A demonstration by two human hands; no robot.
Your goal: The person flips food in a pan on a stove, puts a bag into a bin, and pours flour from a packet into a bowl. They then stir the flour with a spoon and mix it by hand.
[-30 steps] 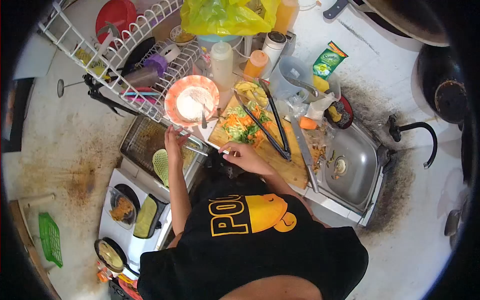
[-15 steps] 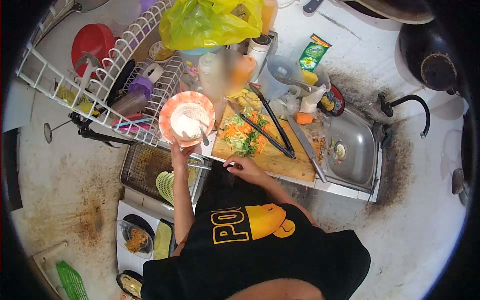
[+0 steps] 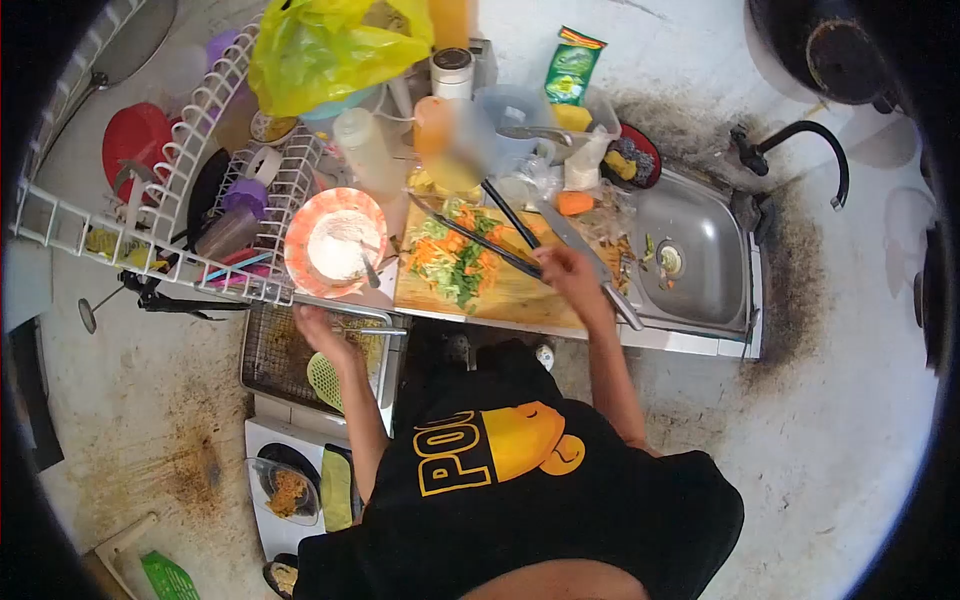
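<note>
Right hand (image 3: 572, 280) moved to tongs (image 3: 480, 240), knife (image 3: 582, 248) alongside (close)

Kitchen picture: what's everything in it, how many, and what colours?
bowl: one, orange and white, beside board
spoon: one, silvery, in bowl
board: one, brown, counter
vegetable pile: one, orange-green, on board
tongs: one pair, black, over board
knife: one, silvery, board's right edge
sink: one, silvery, right
faucet: one, black, behind sink
bag: one, yellow, back
packet: one, green, counter's back
rack: one, white, left
skimmer: one, green, lower left
rest: too crowded to count
left hand: one, bare, by bowl
right hand: one, bare, on tongs
</note>
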